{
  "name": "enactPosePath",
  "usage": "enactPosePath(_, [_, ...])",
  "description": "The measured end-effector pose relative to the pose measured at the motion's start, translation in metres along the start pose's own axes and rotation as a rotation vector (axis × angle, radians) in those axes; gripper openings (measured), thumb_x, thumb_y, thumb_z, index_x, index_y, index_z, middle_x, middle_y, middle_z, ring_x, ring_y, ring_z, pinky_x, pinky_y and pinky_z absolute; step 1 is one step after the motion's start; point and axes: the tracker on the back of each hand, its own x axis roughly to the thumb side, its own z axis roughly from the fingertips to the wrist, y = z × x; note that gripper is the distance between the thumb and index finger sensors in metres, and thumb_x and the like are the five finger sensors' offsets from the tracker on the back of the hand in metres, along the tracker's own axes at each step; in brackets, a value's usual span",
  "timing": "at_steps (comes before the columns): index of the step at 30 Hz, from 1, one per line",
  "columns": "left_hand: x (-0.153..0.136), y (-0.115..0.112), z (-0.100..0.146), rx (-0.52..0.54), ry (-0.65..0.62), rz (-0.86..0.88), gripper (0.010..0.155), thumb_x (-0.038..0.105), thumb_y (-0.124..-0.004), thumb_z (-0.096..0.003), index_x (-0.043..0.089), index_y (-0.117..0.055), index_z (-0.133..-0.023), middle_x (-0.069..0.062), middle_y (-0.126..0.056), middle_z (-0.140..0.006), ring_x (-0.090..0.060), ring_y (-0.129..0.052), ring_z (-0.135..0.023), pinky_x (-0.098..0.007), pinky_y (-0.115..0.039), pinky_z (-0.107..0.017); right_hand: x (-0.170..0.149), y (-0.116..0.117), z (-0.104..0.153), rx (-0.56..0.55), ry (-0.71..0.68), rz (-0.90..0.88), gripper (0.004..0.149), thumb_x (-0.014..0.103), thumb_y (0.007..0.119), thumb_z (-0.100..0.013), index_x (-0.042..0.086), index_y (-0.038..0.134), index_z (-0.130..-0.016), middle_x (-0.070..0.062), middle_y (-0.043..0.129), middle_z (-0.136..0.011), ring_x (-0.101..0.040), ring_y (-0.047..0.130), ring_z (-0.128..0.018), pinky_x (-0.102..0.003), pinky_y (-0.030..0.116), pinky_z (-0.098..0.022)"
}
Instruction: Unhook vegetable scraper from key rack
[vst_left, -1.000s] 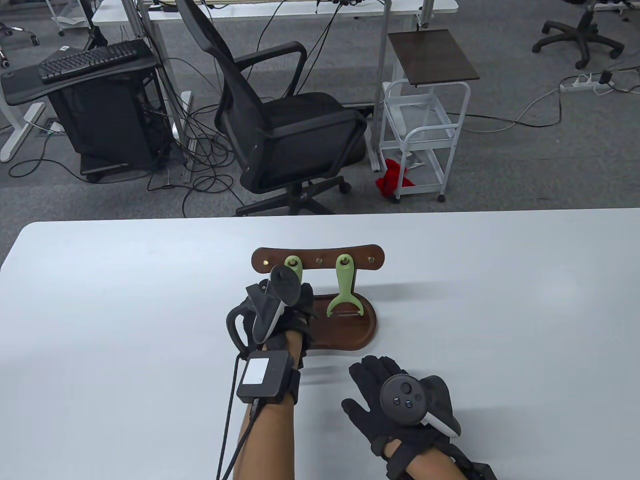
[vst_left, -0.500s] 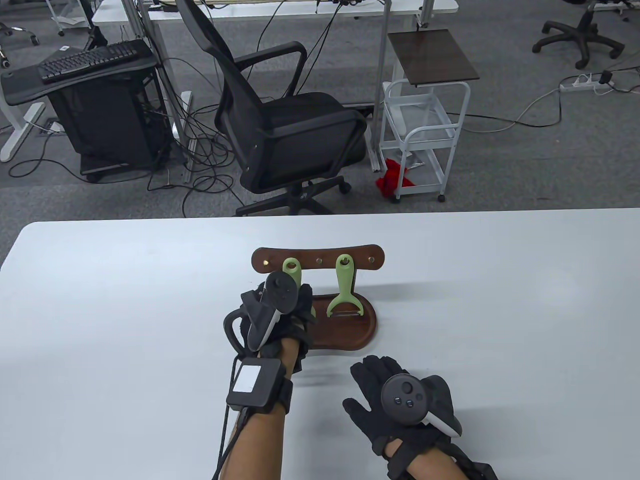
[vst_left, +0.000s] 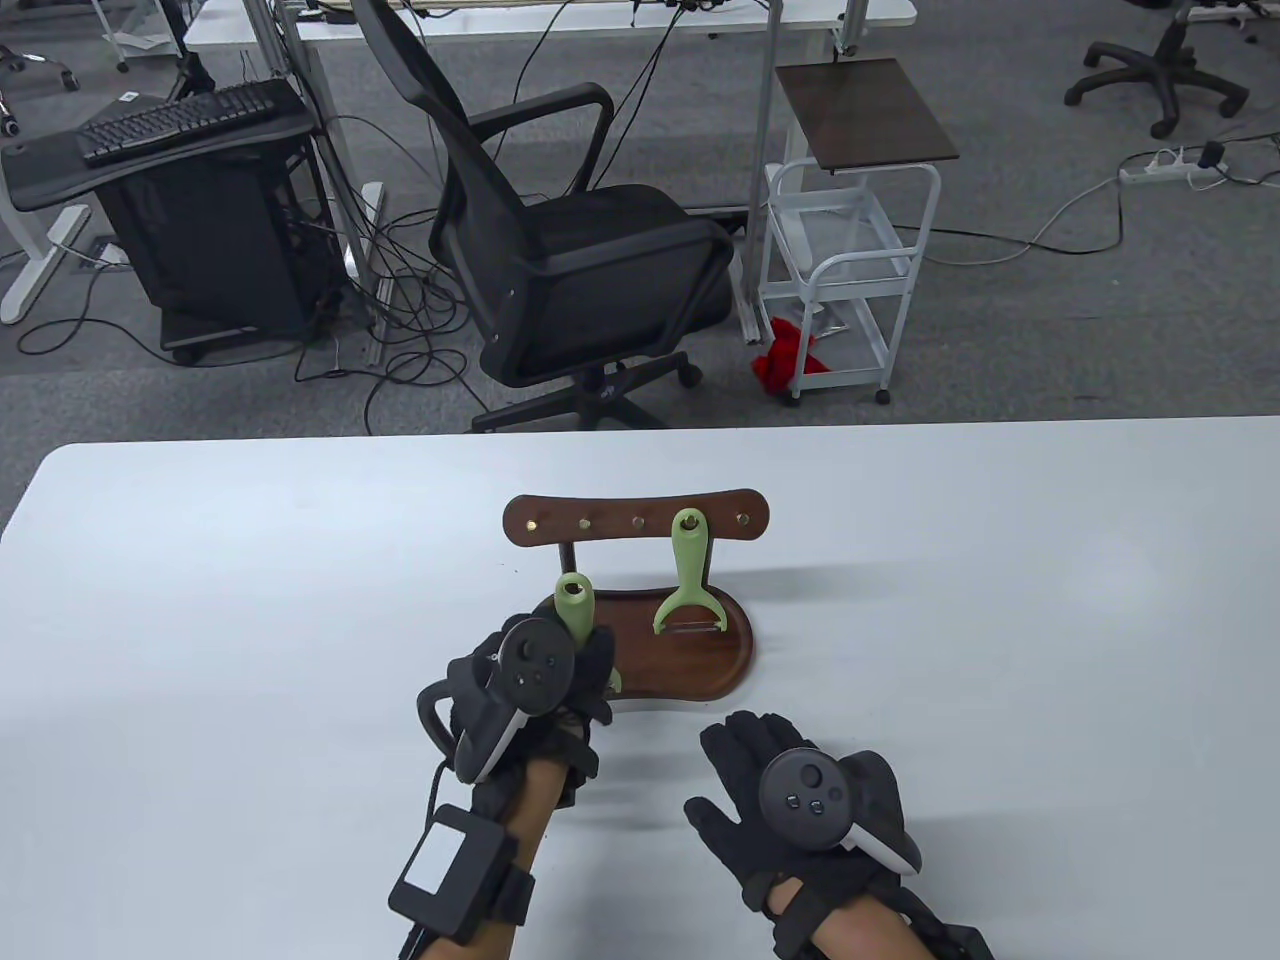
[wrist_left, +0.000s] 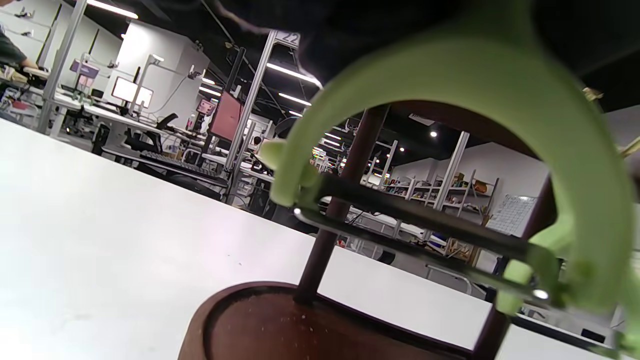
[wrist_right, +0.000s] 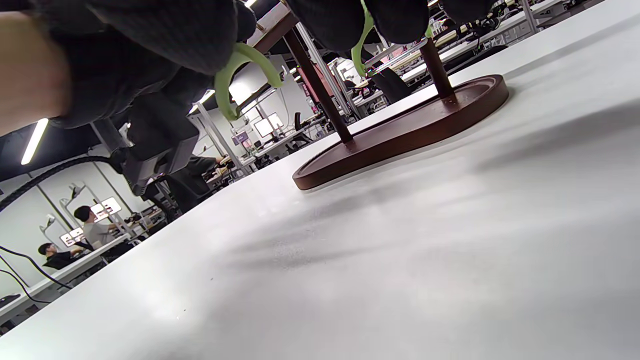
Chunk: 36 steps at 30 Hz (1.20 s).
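Left hand (vst_left: 540, 680) is grasping the light, stiff plastic vegetable scraper (vst_left: 575, 605) mid-handle, clear of the blade; right hand (vst_left: 800, 800) is lying released, flat on the table.

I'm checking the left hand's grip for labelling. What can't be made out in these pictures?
- Table view: the left hand and its tracker cover the held green plastic vegetable scraper below its ring end, so finger placement is hidden.
- Left wrist view: the scraper's handle is cut off by the top edge.
- Right wrist view: dark gloved fingers hide the upper part of the brown wooden key rack.
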Motion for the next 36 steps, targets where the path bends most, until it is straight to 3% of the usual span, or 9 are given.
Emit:
enactPosePath(9, [-0.01,-0.012,0.036,-0.03,-0.003,-0.012,0.048,0.059,-0.084,-0.0476,0.021,-0.087,-0.076,-0.006,-0.096,-0.059,-0.013,-0.092,-0.022,-0.043,-0.084,-0.021,0.0,0.0,0.001,-0.005,0.002,0.016,0.071,0.047,0.071,-0.05,0.004,0.051,-0.104,-0.032,0.044,-0.109,-0.063,0.038,-0.092,-0.077,0.037,-0.059])
enactPosePath(30, [-0.018,-0.068,0.046,-0.499,0.088,-0.14,0.05,0.06,-0.086,-0.0469,0.019,-0.089,-0.076,-0.007,-0.098,-0.059,-0.011,-0.093,-0.019,-0.042,-0.085,-0.018,-0.003,0.01,-0.002,0.023,0.038,0.052,0.071,0.046,0.071,-0.05,0.004,0.051,-0.104,-0.031,0.043,-0.11,-0.063,0.038,-0.092,-0.077,0.037,-0.06])
enactPosePath(36, [-0.014,-0.074,0.043,-0.493,0.105,-0.189,0.053,0.06,-0.087,-0.0473,0.017,-0.089,-0.078,-0.007,-0.098,-0.059,-0.011,-0.095,-0.019,-0.043,-0.087,-0.02,-0.004,0.011,-0.002,0.03,0.04,0.054,0.071,0.046,0.071,-0.05,0.004,0.051,-0.104,-0.031,0.043,-0.11,-0.063,0.038,-0.092,-0.077,0.037,-0.06])
